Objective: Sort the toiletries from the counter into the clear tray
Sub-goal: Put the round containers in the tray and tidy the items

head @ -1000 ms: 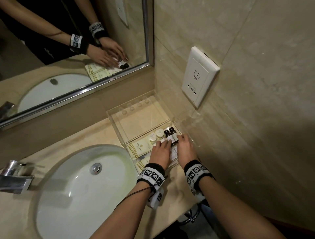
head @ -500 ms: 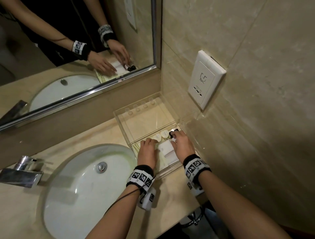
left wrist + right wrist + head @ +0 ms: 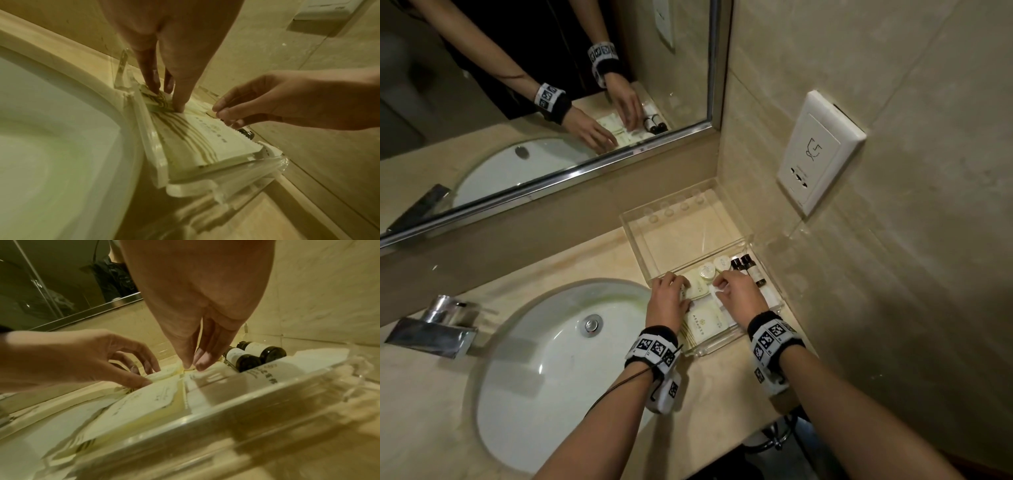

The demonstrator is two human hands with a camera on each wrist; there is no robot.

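Both hands are down inside the clear tray [image 3: 726, 346], which sits on the counter [image 3: 571, 263] in the corner between the sink [image 3: 544, 346] and the tiled wall. The left hand [image 3: 667, 301] has its fingers [image 3: 179, 91] nearly straight and a little spread, their tips pressing on a flat cream packet [image 3: 697, 291] at the tray's left side. The right hand [image 3: 738, 296] has its fingers [image 3: 202, 360] brought together, tips down on a white sachet [image 3: 213, 374] near the middle; from the left wrist view it looks like a light pinch with the thumb, though I can't be sure.

Much of the packets lies hidden under the palms, and the print on them is too small to read. The tray's front wall blurs and bends what lies behind it.

Inside, cream packets [image 3: 703, 325] with striped edges lie flat and overlapping. Two round pale caps [image 3: 714, 269] sit behind them, and two small dark bottles [image 3: 255, 355] with white labels lie side by side, touching, at the right end.
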